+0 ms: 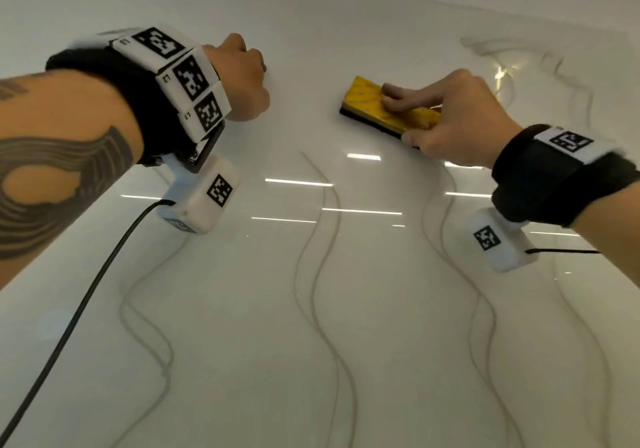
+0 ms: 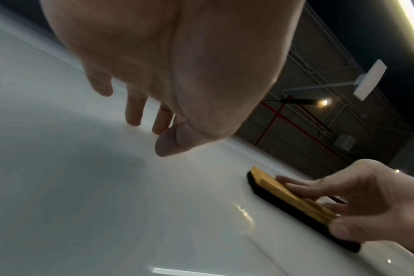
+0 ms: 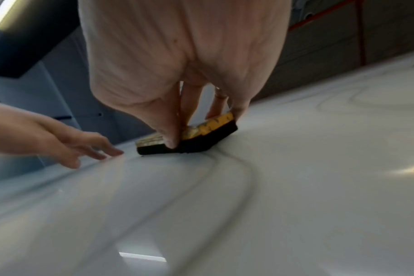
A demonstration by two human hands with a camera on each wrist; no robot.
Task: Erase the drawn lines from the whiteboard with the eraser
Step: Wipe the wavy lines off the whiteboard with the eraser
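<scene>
1. The eraser (image 1: 389,110), yellow on top with a black felt underside, lies flat on the whiteboard (image 1: 242,309) in the upper middle of the head view, near the board's far edge.
2. The right hand (image 1: 457,121) grasps it: fingers lie across the yellow top and the thumb presses the near long side.
3. The right wrist view alone shows the felt meeting the board right where a faint curved line (image 3: 236,168) begins.
4. The left hand (image 1: 242,80) holds nothing; the left wrist view shows its fingertips (image 2: 134,119) extended down to the board, left of the eraser and apart from it.
5. Grey wavy lines (image 1: 322,274) run through the lower half of the head view, pale and partly blurred; smudged swirls (image 1: 512,52) sit at upper right.
6. The board's bottom edge is cut off; bare board lies between the two hands.
</scene>
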